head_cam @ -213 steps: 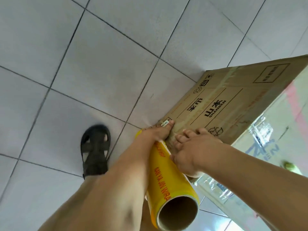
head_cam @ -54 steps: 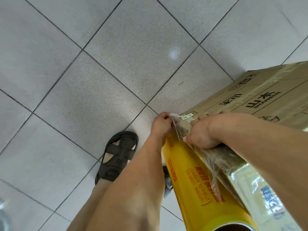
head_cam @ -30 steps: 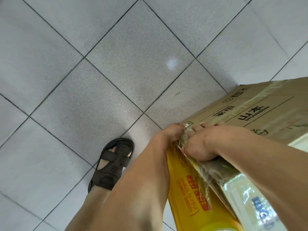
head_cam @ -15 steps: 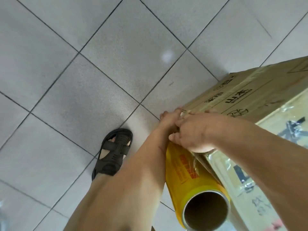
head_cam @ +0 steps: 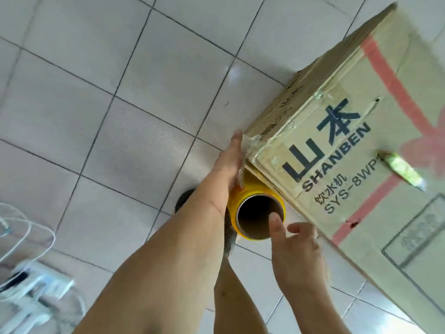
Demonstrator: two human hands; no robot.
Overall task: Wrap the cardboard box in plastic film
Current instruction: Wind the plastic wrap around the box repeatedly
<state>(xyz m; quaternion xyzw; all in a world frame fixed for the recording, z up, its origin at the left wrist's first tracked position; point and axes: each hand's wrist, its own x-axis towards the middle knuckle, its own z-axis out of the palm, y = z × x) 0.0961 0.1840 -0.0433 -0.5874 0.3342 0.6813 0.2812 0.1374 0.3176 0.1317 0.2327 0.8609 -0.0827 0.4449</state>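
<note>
Head view: the cardboard box (head_cam: 356, 145) stands on the tiled floor (head_cam: 120, 92), filling the frame from 1 to 4 o'clock, its printed face (SHANBEN lettering) towards the camera. The yellow film roll (head_cam: 258, 213) sits just left of the box's near corner, hollow core facing up. The left hand (head_cam: 232, 162) lies flat, fingers straight, against the roll and the crinkled film (head_cam: 251, 142) at the box corner. The right hand (head_cam: 297, 251), at 5 o'clock from the roll, is spread loose, one fingertip at the core's rim. A white power strip (head_cam: 36, 283) lies at 8 o'clock.
</note>
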